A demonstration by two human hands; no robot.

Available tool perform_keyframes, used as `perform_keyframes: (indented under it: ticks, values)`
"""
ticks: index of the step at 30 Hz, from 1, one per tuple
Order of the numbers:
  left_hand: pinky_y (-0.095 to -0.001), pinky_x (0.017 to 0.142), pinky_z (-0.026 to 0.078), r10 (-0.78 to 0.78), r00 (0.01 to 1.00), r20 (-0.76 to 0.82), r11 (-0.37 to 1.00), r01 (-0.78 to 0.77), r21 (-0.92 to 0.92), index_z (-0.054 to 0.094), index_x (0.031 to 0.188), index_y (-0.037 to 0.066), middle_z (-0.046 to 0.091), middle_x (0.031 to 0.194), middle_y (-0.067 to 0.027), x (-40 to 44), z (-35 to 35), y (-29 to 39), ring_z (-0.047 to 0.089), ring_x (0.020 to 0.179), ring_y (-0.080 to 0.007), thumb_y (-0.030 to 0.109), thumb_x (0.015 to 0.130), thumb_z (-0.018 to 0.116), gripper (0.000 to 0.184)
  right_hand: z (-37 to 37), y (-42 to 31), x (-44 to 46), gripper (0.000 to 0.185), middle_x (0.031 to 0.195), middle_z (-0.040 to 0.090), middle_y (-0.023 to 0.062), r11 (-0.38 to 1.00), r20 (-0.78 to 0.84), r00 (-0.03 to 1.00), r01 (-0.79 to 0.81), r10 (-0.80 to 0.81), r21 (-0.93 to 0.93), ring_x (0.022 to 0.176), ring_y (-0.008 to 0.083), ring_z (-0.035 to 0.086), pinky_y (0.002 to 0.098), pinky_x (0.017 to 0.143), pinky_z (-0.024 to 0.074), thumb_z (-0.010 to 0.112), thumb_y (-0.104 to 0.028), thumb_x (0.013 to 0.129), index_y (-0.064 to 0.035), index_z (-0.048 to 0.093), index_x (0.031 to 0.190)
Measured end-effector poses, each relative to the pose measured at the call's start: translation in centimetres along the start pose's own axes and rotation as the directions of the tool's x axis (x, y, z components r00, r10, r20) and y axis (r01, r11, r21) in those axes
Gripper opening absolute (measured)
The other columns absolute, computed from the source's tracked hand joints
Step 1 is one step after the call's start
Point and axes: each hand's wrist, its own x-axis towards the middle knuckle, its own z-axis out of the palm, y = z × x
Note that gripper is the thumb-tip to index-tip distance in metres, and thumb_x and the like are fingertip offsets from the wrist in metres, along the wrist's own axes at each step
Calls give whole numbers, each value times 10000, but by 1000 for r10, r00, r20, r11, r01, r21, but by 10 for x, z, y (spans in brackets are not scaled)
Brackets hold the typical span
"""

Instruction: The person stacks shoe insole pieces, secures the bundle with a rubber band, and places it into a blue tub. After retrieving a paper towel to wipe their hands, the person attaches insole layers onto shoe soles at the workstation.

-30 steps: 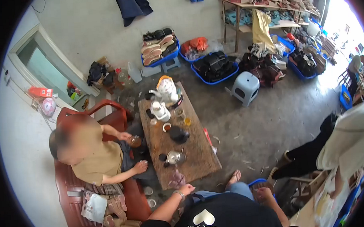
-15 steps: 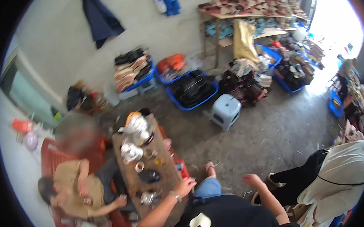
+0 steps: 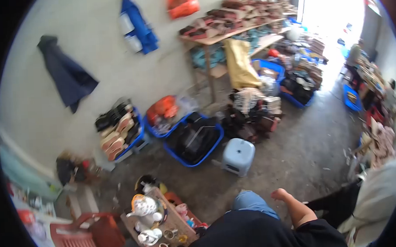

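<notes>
My right hand (image 3: 279, 194) hangs in the air over the grey floor, small and slightly blurred. Its fingers look loosely apart, and I see nothing held in it. Nearest to it are my bent knee in blue denim (image 3: 251, 201) and the dark-clothed leg of a person on the right. My left hand is out of view, hidden below my black shirt (image 3: 242, 232) or past the frame's edge. At the lower left stands a wooden table (image 3: 130, 220) bearing a patterned teapot (image 3: 144, 205), a white pot (image 3: 149, 237) and several cups.
A light blue plastic stool (image 3: 238, 156) stands ahead. Blue tubs, including one of black pieces (image 3: 194, 139), line the wall. A shelf table (image 3: 212, 40) is stacked with cut pieces. A red chair (image 3: 97, 236) is at lower left; a person in a pale garment (image 3: 382, 199) is at right.
The view has swung so the wall, tubs and stool sit lower and further left. My left hand and the seated person have left the view. My right hand stays raised at my side.
</notes>
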Motion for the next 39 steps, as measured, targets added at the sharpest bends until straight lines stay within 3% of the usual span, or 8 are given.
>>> perform_keyframes:
  ticks: [4, 6, 10, 13, 17, 27, 30, 39]
  values:
    - [-432, 797, 503, -9, 986, -164, 980, -25, -199, 672, 1002, 102, 681, 933, -142, 34, -59, 22, 652, 873, -317, 352, 869, 586, 296, -69, -65, 74, 281, 1003, 713, 18, 995, 233, 968, 98, -93, -12, 872, 190, 690, 340, 726, 549, 664, -329, 810, -160, 700, 1032]
    - [-433, 799, 503, -67, 974, -215, 956, 1, -293, 670, 1009, 103, 680, 940, -145, 43, -80, 22, 652, 879, -320, 351, 871, 582, 297, -102, -131, 129, 291, 1065, 700, 13, 972, 348, 910, -236, 225, -10, 932, 195, 677, 336, 739, 548, 686, -311, 788, -165, 690, 1039]
    - [-436, 804, 502, -253, 938, -235, 886, 127, -446, 666, 1021, 105, 679, 955, -150, 44, -105, 19, 650, 890, -325, 350, 875, 574, 300, -157, -209, 309, 330, 981, 704, 17, 631, 494, 809, 569, -317, -527, 882, 205, 673, 347, 700, 547, 731, -252, 718, -183, 686, 1037]
    - [-439, 808, 501, -381, 910, -164, 824, 254, -507, 663, 1031, 106, 677, 966, -153, 42, -107, 11, 648, 898, -328, 348, 878, 568, 302, -215, -348, 375, 376, 916, 709, 30, 345, 512, 598, 790, -617, -507, 851, 204, 675, 357, 702, 547, 751, -221, 681, -178, 687, 1049]
    - [-442, 814, 500, -500, 865, -35, 699, 380, -606, 660, 1044, 108, 676, 980, -158, 36, -103, 6, 646, 910, -333, 347, 882, 560, 305, -228, -564, 412, 142, 724, 675, 63, 916, 206, 899, 400, -387, -24, 539, 169, 626, 302, 487, 513, 672, -132, 799, -23, 703, 884]
    - [-449, 827, 498, -590, 801, 100, 359, 372, -856, 650, 1075, 113, 672, 1016, -169, 61, -111, 2, 642, 938, -345, 343, 892, 539, 315, -60, -855, 445, 161, 721, 680, 61, 749, 619, 625, 657, -477, -86, 635, 151, 651, 302, 609, 519, 641, -192, 818, -54, 717, 849]
    - [-452, 831, 497, -569, 810, 142, 268, 346, -899, 647, 1085, 114, 670, 1027, -173, 64, -128, 5, 640, 947, -349, 342, 895, 533, 318, -30, -911, 441, 136, 714, 644, 42, 189, 803, 331, 944, -495, -272, 628, 121, 600, 281, 544, 498, 595, -138, 849, -69, 711, 830]
    - [-459, 842, 495, -409, 881, 238, 32, 274, -961, 639, 1113, 119, 667, 1059, -183, 117, -260, -39, 636, 973, -360, 339, 904, 515, 328, 11, -1083, 567, 131, 731, 673, 79, 512, 846, 438, 824, -304, -243, 630, 164, 644, 319, 574, 505, 672, -200, 831, -76, 712, 847]
